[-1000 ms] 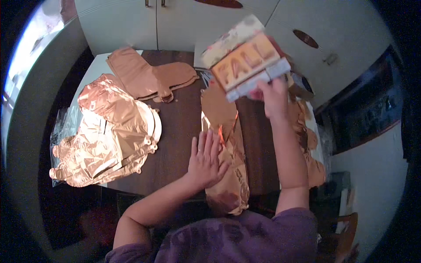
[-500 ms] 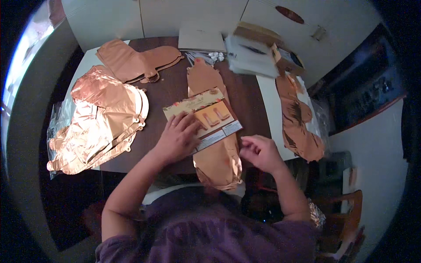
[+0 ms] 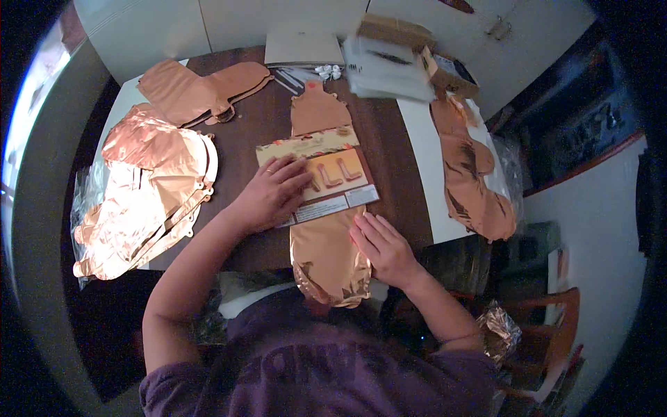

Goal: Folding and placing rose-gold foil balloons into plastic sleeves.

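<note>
A long, flat rose-gold foil balloon (image 3: 323,243) lies lengthwise down the middle of the table, its near end hanging past the front edge. Across it rests a printed cardboard package card (image 3: 351,182) with letter pictures and a patterned top band. My left hand (image 3: 272,191) lies on the card's left part, fingers stretched out over it. Just below the card, my right hand (image 3: 386,251) rests flat on the balloon's right edge, fingers extended and close together. Part of the card is hidden under my left hand.
Shiny foil balloons (image 3: 153,187) are piled at the left, with more flat ones (image 3: 201,90) behind. Another foil balloon (image 3: 476,174) lies on the right. White straws (image 3: 288,80), a white box (image 3: 303,50), a clear plastic bag (image 3: 385,66) and cardboard boxes (image 3: 451,73) stand at the back.
My right hand has uncurled and come left onto the balloon. The card and balloon now sit straighter. My left hand stays on the card. The whole view has shifted slightly.
</note>
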The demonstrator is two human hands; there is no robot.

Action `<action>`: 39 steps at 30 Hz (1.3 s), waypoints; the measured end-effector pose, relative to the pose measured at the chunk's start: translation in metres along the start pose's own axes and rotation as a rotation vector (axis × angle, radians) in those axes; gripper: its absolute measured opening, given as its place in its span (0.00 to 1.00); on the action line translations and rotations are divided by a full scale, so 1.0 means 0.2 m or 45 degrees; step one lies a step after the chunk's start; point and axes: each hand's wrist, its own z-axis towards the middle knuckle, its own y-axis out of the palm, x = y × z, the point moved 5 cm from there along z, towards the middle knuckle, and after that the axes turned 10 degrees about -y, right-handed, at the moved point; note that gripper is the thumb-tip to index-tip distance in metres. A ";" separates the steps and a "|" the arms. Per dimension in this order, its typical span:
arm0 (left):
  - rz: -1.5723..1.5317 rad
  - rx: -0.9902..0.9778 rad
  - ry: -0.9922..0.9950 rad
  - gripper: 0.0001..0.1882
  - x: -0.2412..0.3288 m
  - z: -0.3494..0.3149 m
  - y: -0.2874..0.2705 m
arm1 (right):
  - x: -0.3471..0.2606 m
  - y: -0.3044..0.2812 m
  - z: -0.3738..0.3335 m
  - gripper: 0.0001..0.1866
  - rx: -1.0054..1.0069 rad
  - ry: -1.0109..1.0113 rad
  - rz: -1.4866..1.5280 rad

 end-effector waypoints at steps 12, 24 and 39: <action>-0.008 -0.139 0.260 0.21 0.12 0.02 0.02 | 0.03 -0.04 -0.07 0.16 0.151 -0.057 0.097; -0.027 -0.220 0.385 0.21 0.18 0.05 0.00 | -0.01 -0.05 -0.09 0.15 0.268 -0.087 0.001; -0.150 -0.255 0.178 0.31 0.31 -0.21 -0.11 | 0.04 -0.02 -0.13 0.16 0.412 0.021 0.182</action>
